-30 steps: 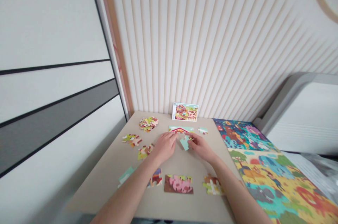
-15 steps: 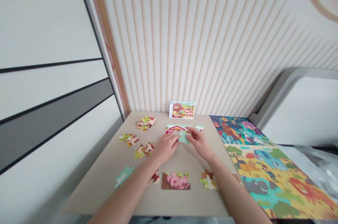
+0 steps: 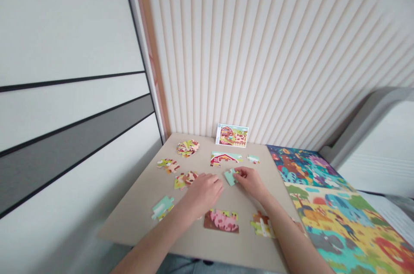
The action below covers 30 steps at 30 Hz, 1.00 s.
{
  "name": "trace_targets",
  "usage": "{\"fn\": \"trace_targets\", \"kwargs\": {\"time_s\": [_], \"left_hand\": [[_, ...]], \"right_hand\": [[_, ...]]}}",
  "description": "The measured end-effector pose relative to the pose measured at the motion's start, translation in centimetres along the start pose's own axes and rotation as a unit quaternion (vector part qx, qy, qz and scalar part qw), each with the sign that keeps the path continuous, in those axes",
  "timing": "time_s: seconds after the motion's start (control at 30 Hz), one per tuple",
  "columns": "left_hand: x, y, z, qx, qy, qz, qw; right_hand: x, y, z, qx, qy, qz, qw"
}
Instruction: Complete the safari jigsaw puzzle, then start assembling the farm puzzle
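Observation:
My right hand (image 3: pixel 250 180) pinches the right side of a light-blue puzzle piece (image 3: pixel 229 177) on or just above the table. My left hand (image 3: pixel 207 191) is apart from that piece, to its lower left, with fingers bent together and no piece showing in them. Just beyond the hands lies a joined strip (image 3: pixel 225 157) with the red barn roof. To its right is a small sky piece (image 3: pixel 253 159). A cow cluster (image 3: pixel 186 179) sits at my left hand's far side, partly covered by it.
A picture card (image 3: pixel 232 135) leans against the ribbed wall. Loose pieces form a pile (image 3: pixel 188 147) at back left, with a small cluster (image 3: pixel 168 165) nearer. In front are a blue piece (image 3: pixel 163 207), a pig section (image 3: pixel 221 221) and fence pieces (image 3: pixel 262 225). Two finished puzzles (image 3: pixel 347 218) lie right.
My left hand has let go of the light-blue piece and moved down and away from it. My right hand keeps hold of the piece, now nearer to me. The view has shifted.

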<state>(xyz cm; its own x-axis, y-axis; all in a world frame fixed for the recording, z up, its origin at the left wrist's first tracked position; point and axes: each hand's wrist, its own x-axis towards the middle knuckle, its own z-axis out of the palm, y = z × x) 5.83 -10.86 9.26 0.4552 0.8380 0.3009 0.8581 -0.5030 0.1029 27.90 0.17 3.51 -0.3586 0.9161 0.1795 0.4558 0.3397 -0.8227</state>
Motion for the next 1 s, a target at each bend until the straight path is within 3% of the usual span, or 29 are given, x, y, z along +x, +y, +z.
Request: {"fn": "trace_targets", "kwargs": {"time_s": [0.07, 0.13, 0.27, 0.33, 0.47, 0.63, 0.73, 0.87, 0.93, 1.0], "left_hand": [[-3.2, 0.5, -1.1, -0.006, -0.029, -0.015, 0.999], [-6.9, 0.0, -1.6, -0.002, -0.029, -0.074, 0.997], [-13.2, -3.5, -1.5, 0.027, -0.005, -0.267, 0.963], [-15.1, -5.4, -1.4, -0.005, -0.026, -0.324, 0.946], [-16.3, -7.0, -1.7, -0.118, -0.054, -0.338, 0.932], [-15.9, -7.6, -1.5, -0.184, -0.016, -0.313, 0.932], [-14.3, -7.5, -1.4, -0.199, 0.001, -0.296, 0.934], [-9.0, -5.3, -1.8, -0.225, 0.052, -0.216, 0.949], [-5.3, -3.8, -1.7, -0.250, 0.040, -0.163, 0.953], [-1.2, -2.9, -0.8, -0.262, 0.034, -0.115, 0.958]], "right_hand": [[-0.2, -0.4, 0.0, -0.015, -0.022, -0.002, 1.000], [-0.5, -0.9, 0.2, -0.029, -0.034, -0.009, 0.999], [-1.2, -1.9, 1.0, -0.071, -0.047, -0.044, 0.995], [-1.5, -2.3, 1.4, -0.101, -0.053, -0.078, 0.990], [-1.9, -2.8, 1.7, -0.138, -0.051, -0.128, 0.981], [-2.3, -3.7, 1.8, -0.088, -0.053, -0.152, 0.983], [-2.6, -4.7, 2.2, -0.040, -0.070, -0.176, 0.981], [-3.2, -5.9, 3.1, 0.021, -0.109, -0.186, 0.976], [-3.2, -5.9, 3.5, 0.038, -0.116, -0.179, 0.976], [-2.9, -5.3, 3.4, 0.035, -0.082, -0.156, 0.984]]}}
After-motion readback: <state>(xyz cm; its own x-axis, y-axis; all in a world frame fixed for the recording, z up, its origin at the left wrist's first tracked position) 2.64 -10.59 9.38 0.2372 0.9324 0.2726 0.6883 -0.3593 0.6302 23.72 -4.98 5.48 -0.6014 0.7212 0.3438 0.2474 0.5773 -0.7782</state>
